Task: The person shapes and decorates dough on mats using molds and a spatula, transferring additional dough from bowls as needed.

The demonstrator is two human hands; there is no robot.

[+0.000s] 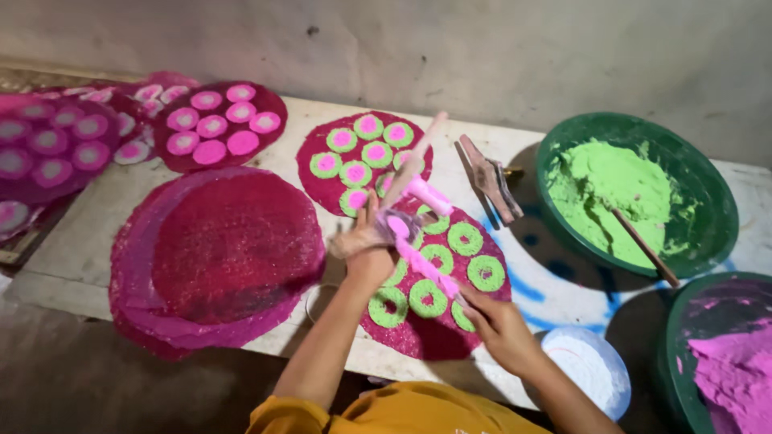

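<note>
A magenta disc [418, 341] with green rings lies on the pale table [72, 249] in front of me. My left hand [363, 245] is closed around a small pink-stained mould [400, 226] held over the disc's far edge. A long pink-stained handle [418, 157] runs up and away from the mould. My right hand [500, 323] grips the near end of a pink stick [426, 269] that slants across the green rings toward the mould. A second disc [314, 161], just behind, has green rings with pink centres.
A stack of plain magenta discs [217, 249] sits at the left, with pink-dotted discs [213, 120] beyond. On the right are a green bowl [712, 193] of green powder with a stick [647, 249], a bowl [671, 345] of pink powder, a white dish [595, 366] and a wooden tool [492, 178].
</note>
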